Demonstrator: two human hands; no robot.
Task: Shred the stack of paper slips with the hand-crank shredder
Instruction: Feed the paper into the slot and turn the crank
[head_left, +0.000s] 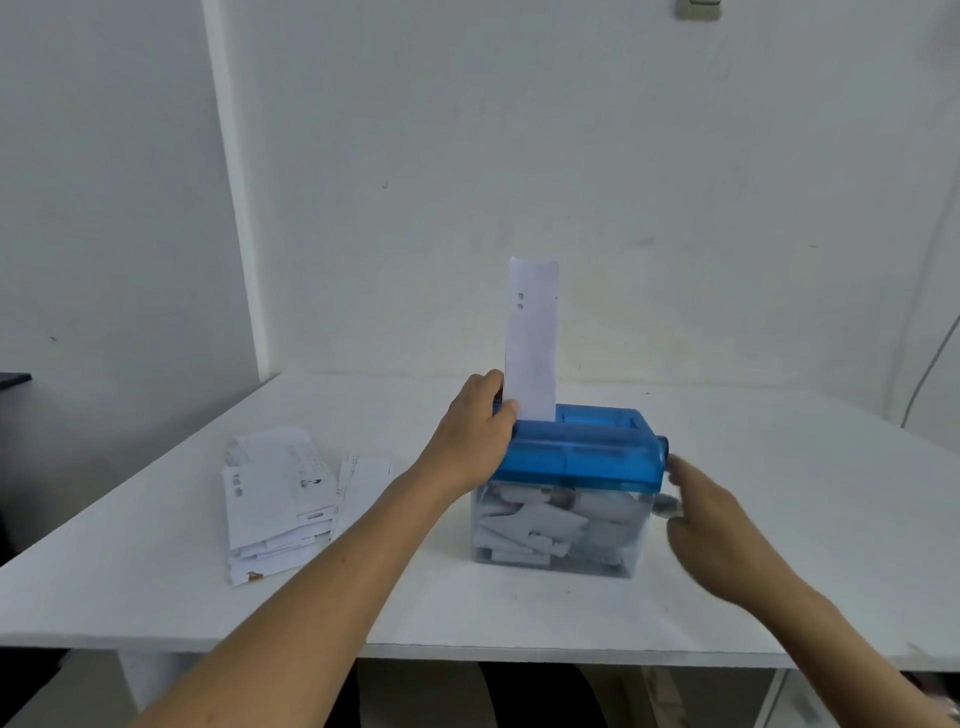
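Note:
A hand-crank shredder (582, 452) with a blue top and a clear bin full of paper pieces stands on the white table (467, 613). One white paper slip (532, 338) stands upright in its slot at the left end. My left hand (475, 431) grips the left end of the blue top, thumb beside the slip. At the shredder's right side my right hand (711, 519), blurred by motion, holds the grey crank handle (666, 505). The stack of paper slips (275, 499) lies on the table to the left.
A white wall stands close behind the table. The table's front edge runs just below my forearms, and a thin cable hangs down the wall at the far right.

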